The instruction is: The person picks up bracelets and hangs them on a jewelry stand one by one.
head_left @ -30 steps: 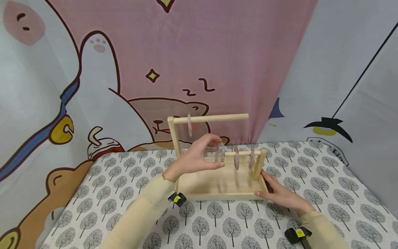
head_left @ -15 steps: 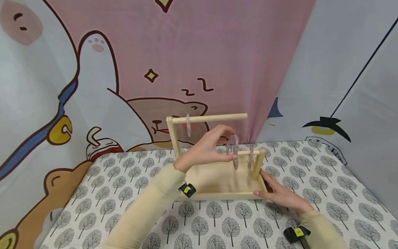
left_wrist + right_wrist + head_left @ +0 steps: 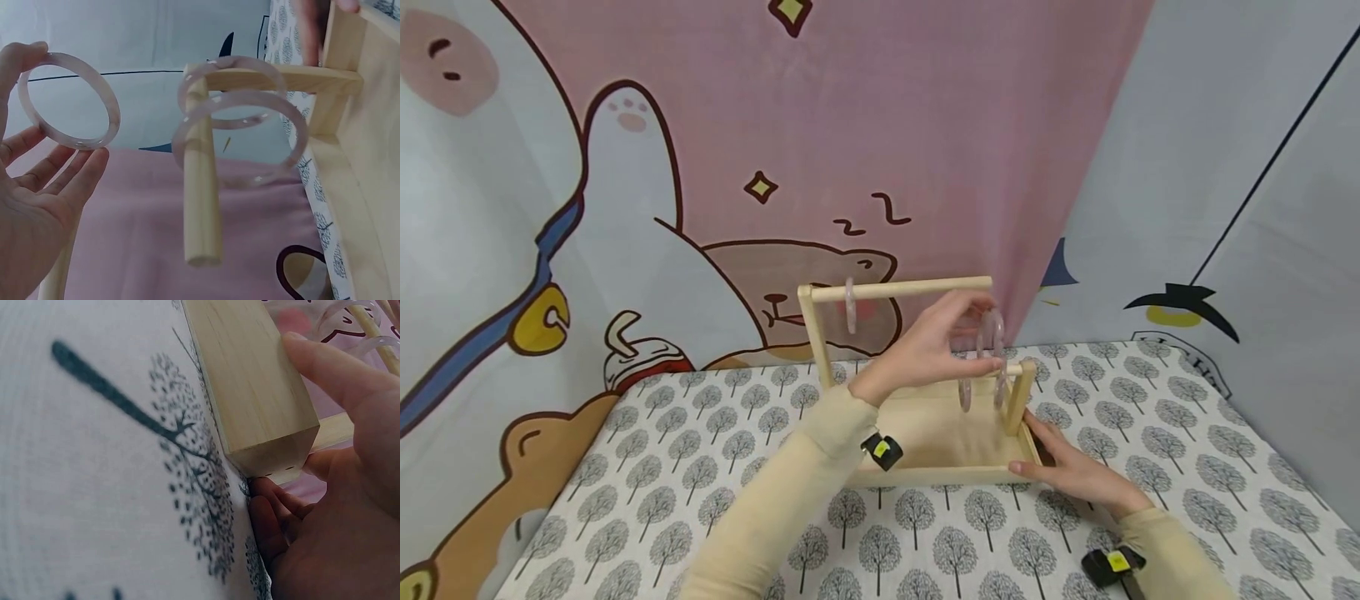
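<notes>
My left hand (image 3: 934, 343) pinches a translucent pale pink bangle (image 3: 111, 115) between thumb and fingertips. In the left wrist view this bangle is off the lower bar, to one side of it. Two similar bangles hang on the lower bar (image 3: 200, 219) of a wooden stand: a nearer bangle (image 3: 301, 134) and a farther bangle (image 3: 275, 74). Another bangle (image 3: 851, 307) hangs near the post end of the upper bar (image 3: 917, 288). My right hand (image 3: 1078, 475) grips the right end of the stand's tray (image 3: 940, 477), thumb on the front corner; some fingertips are hidden behind the wood.
A tablecloth (image 3: 805, 546) with printed trees lies under the stand. Behind the table hangs a curtain (image 3: 1000, 150) with cartoon animals. The upper bar's free right end lies close to my left hand, and the lower bar's post (image 3: 1019, 396) stands at the right.
My left hand has moved right and a little up with the bangle, from left of the two lower-bar bangles to above them. My right hand stays on the tray's end.
</notes>
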`<state>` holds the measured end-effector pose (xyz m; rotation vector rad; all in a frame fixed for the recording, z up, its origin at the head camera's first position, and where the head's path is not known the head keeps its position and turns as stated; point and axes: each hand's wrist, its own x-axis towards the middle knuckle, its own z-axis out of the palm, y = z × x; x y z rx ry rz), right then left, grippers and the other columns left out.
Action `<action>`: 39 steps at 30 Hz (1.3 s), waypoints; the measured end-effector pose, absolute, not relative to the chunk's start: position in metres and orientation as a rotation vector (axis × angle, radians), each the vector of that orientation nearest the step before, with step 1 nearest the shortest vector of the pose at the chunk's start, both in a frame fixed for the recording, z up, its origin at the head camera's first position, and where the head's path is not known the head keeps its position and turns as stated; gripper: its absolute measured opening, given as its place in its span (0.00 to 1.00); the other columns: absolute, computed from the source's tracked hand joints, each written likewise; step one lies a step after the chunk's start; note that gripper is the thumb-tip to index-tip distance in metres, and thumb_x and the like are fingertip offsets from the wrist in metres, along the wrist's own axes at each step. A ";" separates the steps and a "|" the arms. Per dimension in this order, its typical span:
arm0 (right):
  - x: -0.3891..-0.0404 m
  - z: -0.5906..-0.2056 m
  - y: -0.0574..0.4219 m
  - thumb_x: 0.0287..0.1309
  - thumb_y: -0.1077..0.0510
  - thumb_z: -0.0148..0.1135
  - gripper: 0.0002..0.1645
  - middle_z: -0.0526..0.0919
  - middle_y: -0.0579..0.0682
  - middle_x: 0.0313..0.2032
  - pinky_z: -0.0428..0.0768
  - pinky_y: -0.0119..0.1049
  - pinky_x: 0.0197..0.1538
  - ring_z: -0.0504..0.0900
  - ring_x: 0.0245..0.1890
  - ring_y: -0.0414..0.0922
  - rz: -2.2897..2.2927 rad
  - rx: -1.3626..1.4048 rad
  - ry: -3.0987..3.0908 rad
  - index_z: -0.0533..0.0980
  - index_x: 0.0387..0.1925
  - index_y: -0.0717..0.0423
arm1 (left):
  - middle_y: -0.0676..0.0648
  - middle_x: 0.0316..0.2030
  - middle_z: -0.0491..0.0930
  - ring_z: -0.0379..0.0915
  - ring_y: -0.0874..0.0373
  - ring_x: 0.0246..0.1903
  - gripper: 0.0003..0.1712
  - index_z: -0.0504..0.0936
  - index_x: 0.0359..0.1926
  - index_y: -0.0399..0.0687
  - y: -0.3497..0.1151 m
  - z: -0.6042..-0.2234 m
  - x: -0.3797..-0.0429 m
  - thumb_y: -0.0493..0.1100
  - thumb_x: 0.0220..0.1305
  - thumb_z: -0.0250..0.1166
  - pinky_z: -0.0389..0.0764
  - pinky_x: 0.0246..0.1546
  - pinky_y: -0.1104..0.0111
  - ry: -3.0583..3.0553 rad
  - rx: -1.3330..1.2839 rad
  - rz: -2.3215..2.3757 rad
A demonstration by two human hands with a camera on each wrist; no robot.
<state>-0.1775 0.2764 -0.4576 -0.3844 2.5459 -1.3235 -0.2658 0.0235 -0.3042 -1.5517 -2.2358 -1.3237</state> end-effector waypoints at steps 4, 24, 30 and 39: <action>-0.178 -0.459 0.276 0.63 0.46 0.60 0.55 0.39 0.76 0.69 0.50 0.79 0.54 0.42 0.66 0.76 -1.321 -0.392 2.556 0.38 0.76 0.56 | 0.42 0.52 0.73 0.71 0.58 0.51 0.36 0.68 0.58 0.36 0.031 -0.300 -0.269 0.39 0.51 0.76 0.70 0.56 0.74 -2.188 -1.567 -1.277; -0.178 -0.462 0.277 0.62 0.47 0.61 0.55 0.42 0.76 0.68 0.54 0.79 0.53 0.48 0.64 0.78 -1.314 -0.422 2.577 0.38 0.76 0.57 | 0.43 0.58 0.73 0.72 0.56 0.56 0.39 0.69 0.62 0.37 0.050 -0.273 -0.288 0.41 0.52 0.76 0.68 0.57 0.78 -2.231 -1.394 -1.326; -0.178 -0.462 0.276 0.62 0.47 0.61 0.55 0.43 0.76 0.68 0.53 0.78 0.54 0.47 0.64 0.78 -1.316 -0.412 2.581 0.39 0.76 0.57 | 0.43 0.56 0.75 0.74 0.56 0.54 0.39 0.70 0.61 0.37 0.051 -0.268 -0.299 0.41 0.50 0.77 0.70 0.55 0.77 -2.248 -1.332 -1.339; -0.177 -0.461 0.277 0.62 0.47 0.61 0.55 0.40 0.77 0.68 0.53 0.79 0.53 0.45 0.64 0.79 -1.316 -0.415 2.575 0.38 0.76 0.57 | 0.47 0.56 0.76 0.73 0.59 0.55 0.39 0.70 0.61 0.43 0.045 -0.264 -0.302 0.46 0.50 0.77 0.68 0.57 0.77 -2.303 -1.260 -1.312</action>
